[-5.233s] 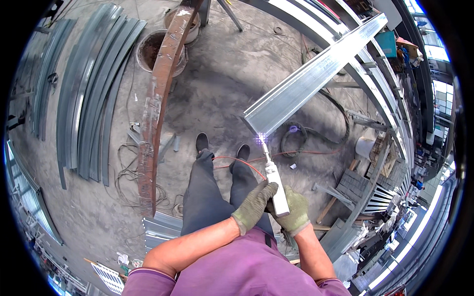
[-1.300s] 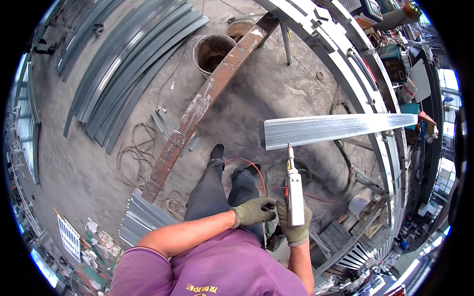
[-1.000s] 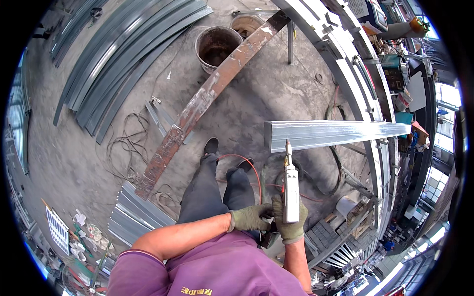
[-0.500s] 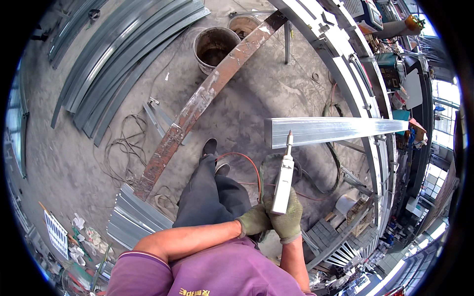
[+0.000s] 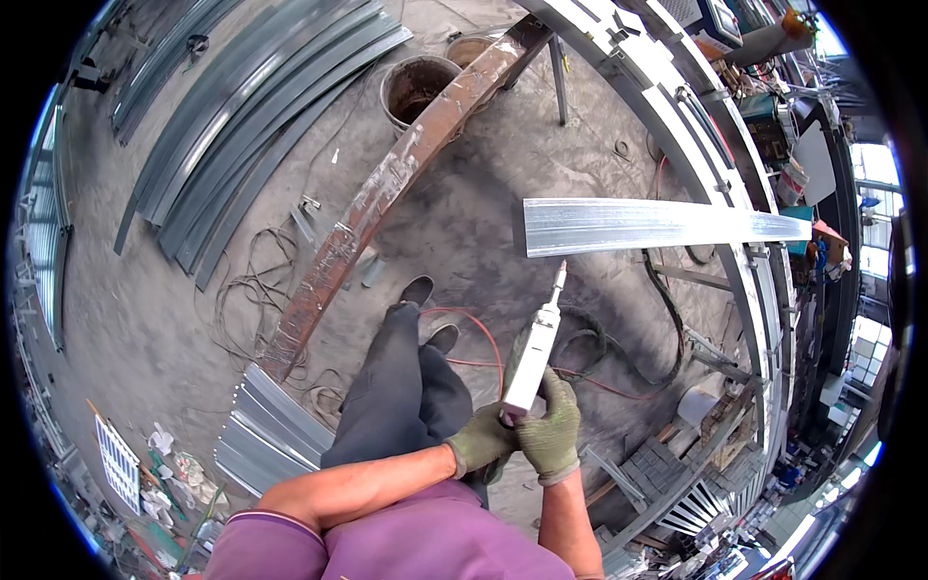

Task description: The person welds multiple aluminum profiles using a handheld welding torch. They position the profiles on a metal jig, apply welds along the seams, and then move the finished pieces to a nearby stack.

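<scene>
Both my hands wear olive-green work gloves. My right hand (image 5: 551,432) wraps round the lower body of a white hand-held welding gun (image 5: 532,360) with a slim pointed nozzle. At the gun's rear end, my left hand (image 5: 483,437) is closed, its fingers partly hidden; it appears to hold the gun too. The nozzle points away from me, its tip just short of the near edge of a shiny galvanized steel profile (image 5: 657,226). That profile sticks out leftward from a curved-looking metal frame, its free end to the upper left of the tip.
A rusty steel beam (image 5: 377,198) runs diagonally on my left. Beyond it stand a bucket (image 5: 416,89) and several long grey profiles (image 5: 251,126). Black and red hoses (image 5: 667,358) lie on the floor to the right. The white frame (image 5: 715,164) curves along the right side.
The nozzle tip overlapped the profile's face before and now shows just below its near edge. My hands and the gun have shifted slightly left; the whole view has also moved.
</scene>
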The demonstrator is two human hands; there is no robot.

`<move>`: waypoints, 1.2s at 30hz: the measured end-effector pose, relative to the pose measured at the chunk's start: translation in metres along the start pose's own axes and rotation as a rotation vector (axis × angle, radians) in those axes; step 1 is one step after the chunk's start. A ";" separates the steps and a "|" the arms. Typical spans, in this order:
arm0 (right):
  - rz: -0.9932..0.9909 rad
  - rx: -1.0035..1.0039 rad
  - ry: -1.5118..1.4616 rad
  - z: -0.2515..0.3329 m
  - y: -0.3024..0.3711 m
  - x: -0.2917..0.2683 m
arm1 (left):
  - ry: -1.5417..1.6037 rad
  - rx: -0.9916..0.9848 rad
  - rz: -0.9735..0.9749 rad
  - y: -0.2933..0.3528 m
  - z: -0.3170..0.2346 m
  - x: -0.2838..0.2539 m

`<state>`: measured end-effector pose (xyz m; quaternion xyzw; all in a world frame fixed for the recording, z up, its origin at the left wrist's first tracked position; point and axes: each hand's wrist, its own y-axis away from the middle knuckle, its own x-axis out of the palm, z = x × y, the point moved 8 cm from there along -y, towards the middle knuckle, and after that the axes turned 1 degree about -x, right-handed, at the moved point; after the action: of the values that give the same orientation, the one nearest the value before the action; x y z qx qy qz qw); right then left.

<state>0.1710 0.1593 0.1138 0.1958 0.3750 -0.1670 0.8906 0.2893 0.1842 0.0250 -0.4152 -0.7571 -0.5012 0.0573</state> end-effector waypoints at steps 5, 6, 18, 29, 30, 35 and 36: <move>0.029 0.041 -0.087 0.014 -0.003 0.019 | -0.030 0.192 -0.106 -0.003 0.018 -0.019; 0.052 0.078 -0.133 0.020 -0.005 0.025 | -0.014 0.249 -0.104 -0.003 0.013 -0.024; 0.071 0.237 -0.163 0.069 -0.051 0.102 | -0.091 0.116 0.196 -0.005 -0.004 -0.099; 0.005 0.218 -0.026 0.076 -0.078 0.120 | 0.070 0.452 0.091 -0.023 -0.038 -0.134; -0.001 0.229 -0.027 0.076 -0.079 0.120 | 0.073 0.471 0.088 -0.025 -0.038 -0.133; -0.017 0.244 -0.019 0.074 -0.081 0.119 | 0.063 0.548 0.072 -0.027 -0.040 -0.133; -0.017 0.246 -0.023 0.073 -0.081 0.119 | 0.040 0.566 0.067 -0.027 -0.040 -0.133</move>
<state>0.2584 0.0364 0.0555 0.2987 0.3430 -0.2214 0.8626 0.3442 0.0719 -0.0413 -0.3977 -0.8514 -0.2758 0.2024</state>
